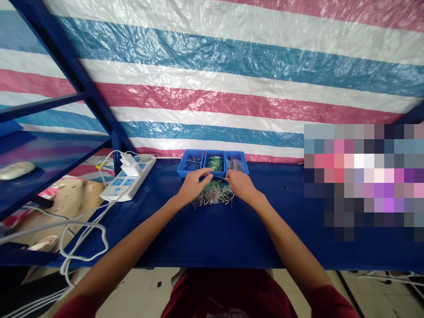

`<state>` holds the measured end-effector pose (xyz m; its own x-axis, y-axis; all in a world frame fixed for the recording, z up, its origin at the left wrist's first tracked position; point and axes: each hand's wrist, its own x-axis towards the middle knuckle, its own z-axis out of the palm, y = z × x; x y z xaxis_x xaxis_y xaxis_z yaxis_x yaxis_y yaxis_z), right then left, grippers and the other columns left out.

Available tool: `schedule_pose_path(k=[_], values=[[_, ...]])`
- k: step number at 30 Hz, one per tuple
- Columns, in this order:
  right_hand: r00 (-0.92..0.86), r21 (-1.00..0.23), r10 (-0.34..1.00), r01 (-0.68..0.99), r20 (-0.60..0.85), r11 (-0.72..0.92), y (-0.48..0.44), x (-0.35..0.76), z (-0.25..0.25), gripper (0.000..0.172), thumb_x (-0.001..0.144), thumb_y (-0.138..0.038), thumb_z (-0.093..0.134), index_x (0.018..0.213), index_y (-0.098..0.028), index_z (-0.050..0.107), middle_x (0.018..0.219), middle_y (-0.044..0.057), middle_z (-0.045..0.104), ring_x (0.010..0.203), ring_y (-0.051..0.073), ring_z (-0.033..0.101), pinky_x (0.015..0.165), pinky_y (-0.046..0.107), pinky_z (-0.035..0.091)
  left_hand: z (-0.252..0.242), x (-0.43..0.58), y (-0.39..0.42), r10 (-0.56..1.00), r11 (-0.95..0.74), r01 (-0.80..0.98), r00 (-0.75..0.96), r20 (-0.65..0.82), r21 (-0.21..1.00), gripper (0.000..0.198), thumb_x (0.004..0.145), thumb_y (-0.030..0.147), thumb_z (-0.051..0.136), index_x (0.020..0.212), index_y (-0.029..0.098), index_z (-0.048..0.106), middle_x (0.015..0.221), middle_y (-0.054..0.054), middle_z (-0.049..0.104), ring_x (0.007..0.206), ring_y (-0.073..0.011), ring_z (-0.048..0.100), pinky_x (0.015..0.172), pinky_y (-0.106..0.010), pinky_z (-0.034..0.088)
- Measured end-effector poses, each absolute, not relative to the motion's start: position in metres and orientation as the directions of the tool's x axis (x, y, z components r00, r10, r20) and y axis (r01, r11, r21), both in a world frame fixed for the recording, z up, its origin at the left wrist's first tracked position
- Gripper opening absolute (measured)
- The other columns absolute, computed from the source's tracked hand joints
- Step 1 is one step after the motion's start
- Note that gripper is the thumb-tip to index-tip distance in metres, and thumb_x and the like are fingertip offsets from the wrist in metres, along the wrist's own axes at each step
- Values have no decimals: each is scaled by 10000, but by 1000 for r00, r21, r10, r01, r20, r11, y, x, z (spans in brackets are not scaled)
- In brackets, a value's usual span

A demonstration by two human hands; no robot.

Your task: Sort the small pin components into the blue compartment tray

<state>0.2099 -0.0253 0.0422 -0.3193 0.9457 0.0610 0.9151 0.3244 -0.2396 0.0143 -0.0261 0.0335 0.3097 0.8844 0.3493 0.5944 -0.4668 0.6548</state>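
My left hand (194, 185) and my right hand (241, 184) rest on the blue table (212, 234) over a heap of small metal pins mixed with green and clear pieces (213, 196). Both hands have their fingers curled and pinched together toward each other above the heap. What the fingertips hold is too small to make out. Just behind the hands stand three small blue trays: the left tray (191, 162) holds a few metal pins, the middle tray (214, 162) green pieces, the right tray (236, 163) clear pieces.
A white power strip (129, 179) with a plugged-in white adapter lies at the left, its cables running off the table edge. A striped tarpaulin (232, 66) hangs behind. A blue shelf (39, 154) stands at the left. A stray pin (285, 187) lies to the right.
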Motion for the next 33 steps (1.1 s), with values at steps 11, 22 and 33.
schedule_pose_path(k=[11,22,33], values=[[-254,-669,930,647,266,367,-15,192,27,143,865,-87,509,832,-171,619,688,21,674,664,176,662,695,282,477,9,7,-15,773,-622,616,385,504,484,268,920,342,490,900,173,696,897,-65,734,840,-210,672,798,-327,504],[-119,-847,880,239,460,475,-29,192,1,102,832,-229,593,813,-173,677,704,31,679,574,158,643,599,271,520,-2,1,-17,693,-683,589,334,639,432,253,928,326,498,889,161,684,832,-58,716,763,-165,651,733,-263,490],[-77,-794,852,325,518,513,-33,189,-4,249,900,-378,514,833,-188,661,743,28,673,577,140,609,599,263,489,2,11,-25,844,-524,342,86,530,780,188,788,343,687,817,161,724,819,-54,732,719,-167,652,722,-281,520]])
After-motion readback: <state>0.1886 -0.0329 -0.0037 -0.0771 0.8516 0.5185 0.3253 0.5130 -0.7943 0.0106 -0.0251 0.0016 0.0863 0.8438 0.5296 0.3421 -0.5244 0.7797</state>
